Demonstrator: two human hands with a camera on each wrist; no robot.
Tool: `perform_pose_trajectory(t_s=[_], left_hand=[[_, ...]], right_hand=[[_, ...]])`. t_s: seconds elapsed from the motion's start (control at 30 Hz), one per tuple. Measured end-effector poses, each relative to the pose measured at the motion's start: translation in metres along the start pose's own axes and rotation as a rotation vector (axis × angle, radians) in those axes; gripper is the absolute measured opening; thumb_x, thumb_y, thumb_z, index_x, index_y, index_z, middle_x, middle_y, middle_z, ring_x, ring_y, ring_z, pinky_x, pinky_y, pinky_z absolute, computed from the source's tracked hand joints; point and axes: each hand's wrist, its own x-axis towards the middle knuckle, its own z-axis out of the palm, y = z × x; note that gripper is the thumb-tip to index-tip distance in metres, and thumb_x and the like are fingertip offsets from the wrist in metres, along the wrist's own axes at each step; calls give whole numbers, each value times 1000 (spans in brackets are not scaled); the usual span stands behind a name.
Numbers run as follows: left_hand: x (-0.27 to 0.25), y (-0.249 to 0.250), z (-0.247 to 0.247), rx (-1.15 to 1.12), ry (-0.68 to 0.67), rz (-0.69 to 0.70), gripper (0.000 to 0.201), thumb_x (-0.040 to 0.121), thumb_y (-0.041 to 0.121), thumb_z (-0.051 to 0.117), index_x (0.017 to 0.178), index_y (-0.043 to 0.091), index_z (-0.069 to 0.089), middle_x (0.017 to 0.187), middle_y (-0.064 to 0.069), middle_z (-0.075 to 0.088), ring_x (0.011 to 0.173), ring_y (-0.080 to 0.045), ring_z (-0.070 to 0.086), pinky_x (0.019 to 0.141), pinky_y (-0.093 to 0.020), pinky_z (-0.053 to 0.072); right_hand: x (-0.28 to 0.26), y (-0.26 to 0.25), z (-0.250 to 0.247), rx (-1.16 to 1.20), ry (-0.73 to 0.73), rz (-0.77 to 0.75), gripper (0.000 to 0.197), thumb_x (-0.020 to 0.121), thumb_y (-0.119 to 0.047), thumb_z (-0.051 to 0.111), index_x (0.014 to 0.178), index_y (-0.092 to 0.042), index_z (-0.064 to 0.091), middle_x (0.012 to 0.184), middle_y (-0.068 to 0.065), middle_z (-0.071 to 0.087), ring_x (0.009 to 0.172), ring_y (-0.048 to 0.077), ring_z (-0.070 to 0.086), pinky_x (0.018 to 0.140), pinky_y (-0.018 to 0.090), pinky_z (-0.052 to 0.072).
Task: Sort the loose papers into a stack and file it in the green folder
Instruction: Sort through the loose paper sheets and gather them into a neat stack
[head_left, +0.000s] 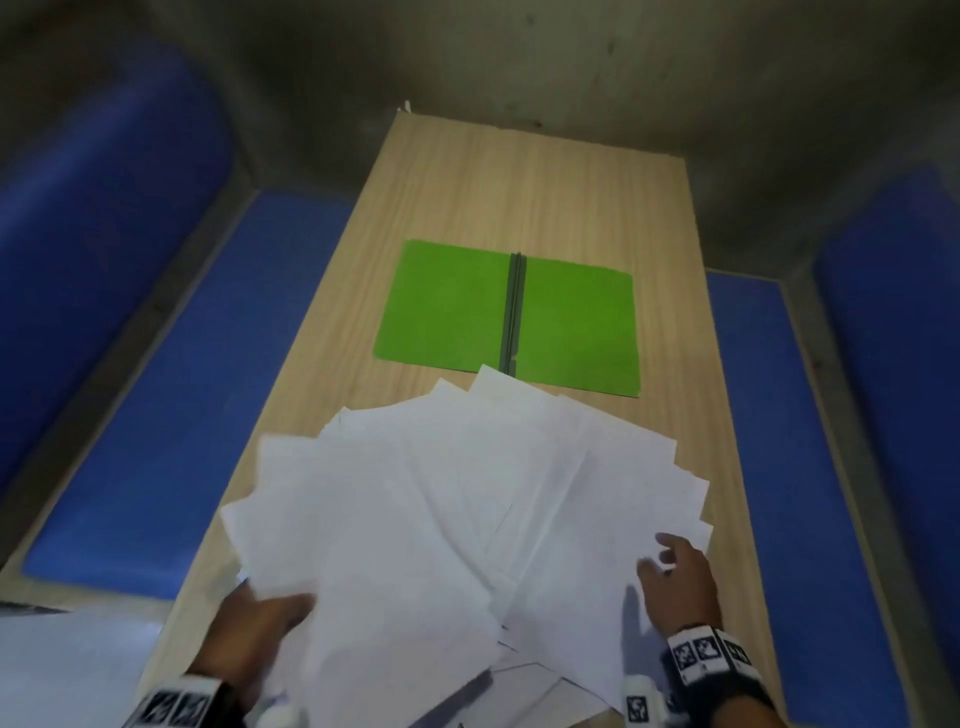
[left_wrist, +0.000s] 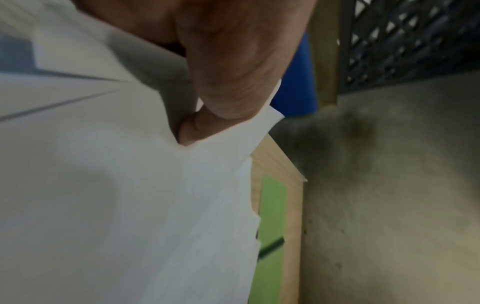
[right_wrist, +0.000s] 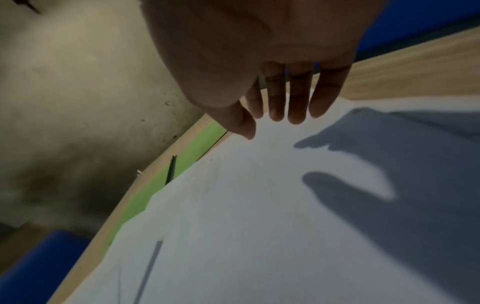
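Several loose white papers (head_left: 441, 509) lie fanned out over the near half of the wooden table (head_left: 519, 182). Beyond them the green folder (head_left: 452, 306) lies open flat, its dark spine running down the middle. My left hand (head_left: 260, 629) pinches the near-left edge of the papers (left_wrist: 130, 205), thumb on top, other fingers hidden beneath. My right hand (head_left: 675, 577) hovers over the right side of the papers (right_wrist: 259, 205) with straight fingers (right_wrist: 296, 102), casting a shadow and holding nothing. A strip of the green folder (right_wrist: 187, 156) shows past the sheets' far edge.
Blue padded benches (head_left: 171, 415) run along both long sides of the table, the right bench (head_left: 779, 441) close to its edge. A grey concrete wall (head_left: 571, 62) stands behind the table's far end. Bare wood shows beyond the folder.
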Motion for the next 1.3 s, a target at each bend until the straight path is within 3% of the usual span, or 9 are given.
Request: perform_pose_trajectory(t_s=[0.2,0.4,0.57,0.67,0.77,0.93,1.07,1.2,1.3], left_hand=[[-23,-50,-24,135,66,-128,49,84,-16,67,132,-10,57,142,-21,55,133,-33,48,115,-38,32],[-27,-50,18,-97,107,-316,37,75,-12,75,112,-10,67,113,-26,70,98,-37,64,95,-45,49],[-34,-45,30,-162,211,-294,49,46,-11,86,91,-5,67,103,-25,67,93,-36,65,92,-44,50],[-32,-46,24,-199,284,-310,72,52,-19,88,117,-12,58,125,-31,59,101,-39,64,91,-42,49],[-34,-46,20,-194,251,-205,53,41,-11,86,89,2,66,108,-30,70,83,-33,65,88,-41,50],[-33,-41,10,-40,203,-132,56,67,-17,79,117,2,62,105,-17,63,96,-30,58,96,-42,45],[-29,-36,4,98,212,-10,78,70,-16,75,141,2,50,125,-20,63,117,-43,58,96,-46,47],[-19,-16,0,313,156,109,57,74,-8,73,126,7,58,105,-10,60,108,-39,61,86,-38,43],[-5,-8,1,363,126,154,34,77,-6,69,109,7,67,93,-11,72,86,-30,66,79,-36,50]], right_hand=[[-17,-21,31,-82,-281,-220,37,89,-14,66,124,-15,57,114,5,58,102,19,60,74,13,43],[-43,-88,116,-399,-611,-346,53,77,-48,65,124,-26,52,122,-5,57,109,17,60,94,29,48],[-53,-107,136,-543,-598,-326,30,81,-32,61,106,-20,48,102,1,57,85,22,58,79,34,54],[-50,-104,139,-427,-609,-244,51,83,-46,65,122,-17,50,116,3,60,95,21,58,76,25,45],[-44,-109,143,-312,-524,-187,52,84,-54,61,121,-18,54,123,4,62,105,21,61,80,25,42],[-45,-121,155,-197,-537,-140,28,78,-37,75,86,-21,54,88,-4,60,75,12,56,62,19,43],[-49,-119,166,-122,-566,-99,22,80,-25,75,91,-22,57,92,-4,59,79,13,58,65,18,44],[-53,-118,169,-107,-648,-134,20,83,-23,72,71,-23,56,78,-8,62,74,9,61,68,17,48],[-60,-119,171,-29,-628,-103,29,75,-34,79,85,-20,56,84,-5,61,75,9,59,64,17,45]])
